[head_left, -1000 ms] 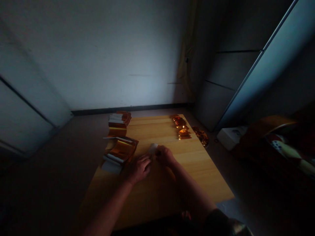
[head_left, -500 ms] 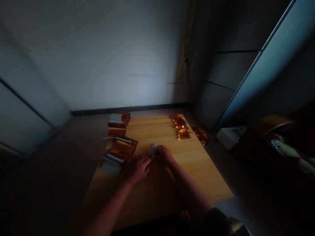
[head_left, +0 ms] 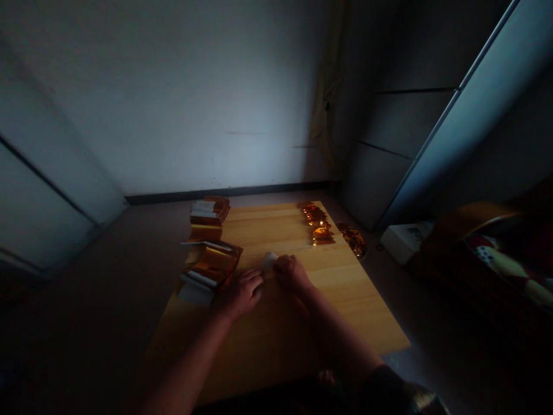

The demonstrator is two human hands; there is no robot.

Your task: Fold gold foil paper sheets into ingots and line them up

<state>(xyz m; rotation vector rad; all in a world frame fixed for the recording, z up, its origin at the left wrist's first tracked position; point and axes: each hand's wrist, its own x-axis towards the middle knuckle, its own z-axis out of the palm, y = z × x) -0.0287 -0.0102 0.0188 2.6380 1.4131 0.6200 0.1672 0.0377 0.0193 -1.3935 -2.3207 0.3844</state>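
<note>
A small sheet of paper, pale side up, lies on the wooden table between my hands. My right hand is closed at its right edge, the fingertips hidden beneath the knuckles. My left hand rests palm down just left of the paper, its fingers stretched forward over the tabletop; whether they touch the sheet is too dark to tell. Close by my left hand is a stack of gold foil paper with white backing, its sheets curled up. Another curled stack stands behind it.
Shiny folded gold foil pieces stand in a row at the far right of the wooden table. More gold pieces lie in a heap beyond its right edge. A white box is on the floor; a wall rises behind.
My left hand has drawn back slightly to the left, away from the paper. My right hand has rolled over a little, covering more of its edge.
</note>
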